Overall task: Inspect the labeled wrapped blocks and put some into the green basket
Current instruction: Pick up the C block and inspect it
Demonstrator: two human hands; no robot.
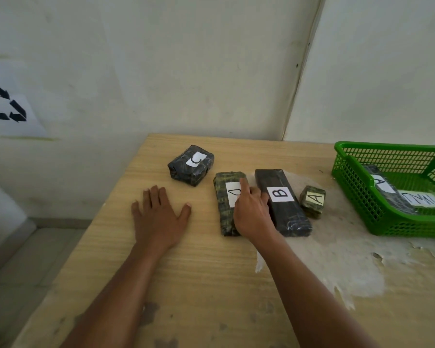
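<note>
obs, head view. clock directions read on the bench (199, 272) top, 12 = far wall edge.

- long block (223, 209), mottled green-dark wrap, lies at bench centre, long axis roughly 12–6. white label only partly visible, letter not readable for certain.
- right hand (253, 214) rests on its 4–5 o'clock part. index finger (244, 187) straight, tip on the label. the other fingers (260, 195) are curled down into the gap toward the next block; thumb hidden. cannot tell whether they clamp the block or only rest there.
- b block (283, 204): long, dark wrap, just beside the long block at its 3 o'clock, near parallel, label "b" up.
- small a block (312, 201): short, mottled wrap, just beside the b block at its 3 o'clock, label "a" up.
- c block (191, 165): dark, squat, apart from the row at about 11 o'clock, label "c" up.
- green basket (412, 228) at the 3 o'clock edge of the bench. inside: basket block (387, 194), dark, label "a", leaning along the 9 o'clock wall, plus a paper slip (425, 199) with writing i cannot read.
- left hand (158, 217) lies flat on bare bench at 9 o'clock of the long block, fingers straight and spread, holding nothing.
- worn patch (337, 259), pale and peeled, runs under the blocks toward 5 o'clock.
- recycling sign (5, 106) on the wall (186, 71), far 9 o'clock.
</note>
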